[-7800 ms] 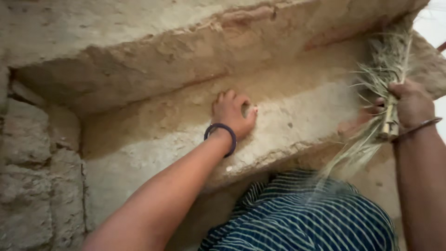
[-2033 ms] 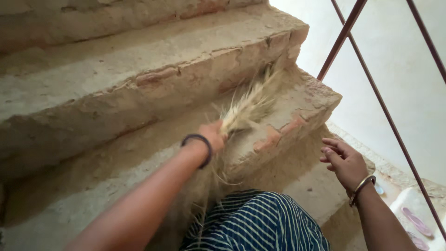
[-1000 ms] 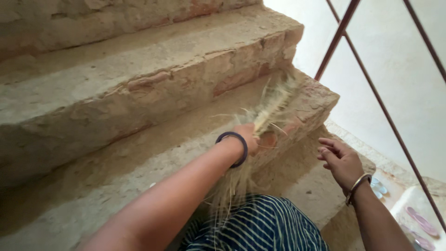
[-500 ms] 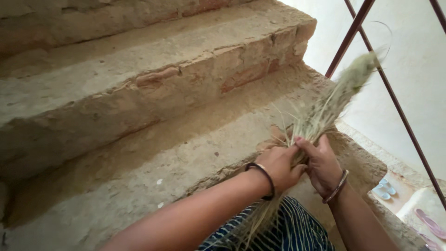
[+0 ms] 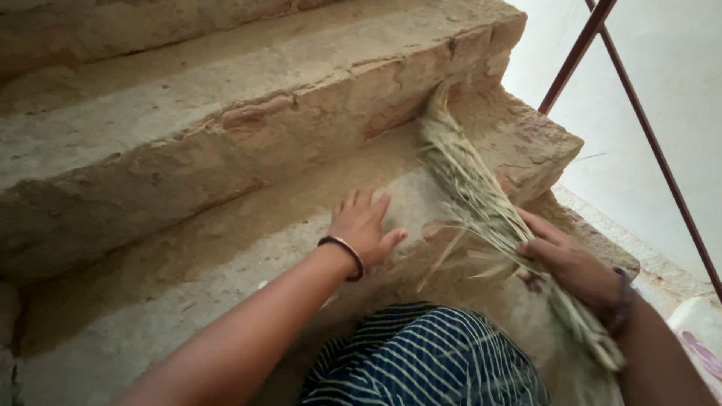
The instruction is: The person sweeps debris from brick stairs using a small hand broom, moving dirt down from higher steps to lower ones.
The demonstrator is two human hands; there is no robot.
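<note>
1. Left hand (image 5: pixel 362 227): fingers spread, palm flat on the dusty step (image 5: pixel 226 248), gripping nothing.
2. Right hand (image 5: pixel 569 259): clenched around grass broom (image 5: pixel 474 197); bristle tips lie against the riser.
3. Step's broken edge just right of the broom; open drop beyond, metal railing (image 5: pixel 639 120) well apart.

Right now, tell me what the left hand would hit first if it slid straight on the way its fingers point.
The left hand lies flat on the dusty step, fingers aimed up and away. Straight on, it would probably meet the crumbling brick riser of the next step first, passing left of the grass broom.
</note>
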